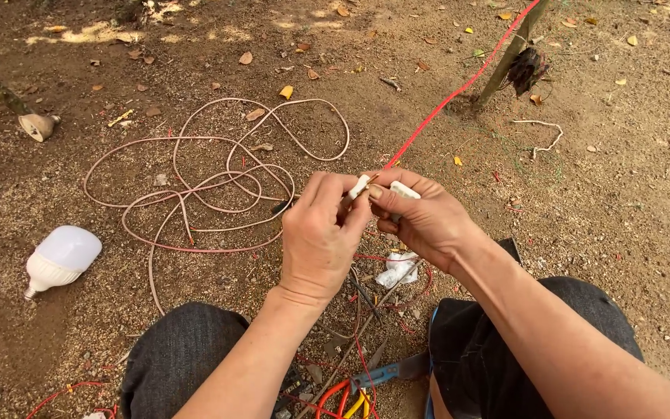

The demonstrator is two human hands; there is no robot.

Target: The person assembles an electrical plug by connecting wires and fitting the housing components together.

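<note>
head view: at frame centre i see my left hand [319, 237] and right hand [422, 217] both pinching a small white plug piece [405, 189]. the pink wire coil [195, 186] lies on the dirt centre-left, a white bulb [60, 258] at far left.

white bulb [61, 259], coiled pink cable [195, 178], pliers [385, 374]

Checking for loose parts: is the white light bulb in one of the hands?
No, the light bulb lies on the dirt, away from both hands.
</note>
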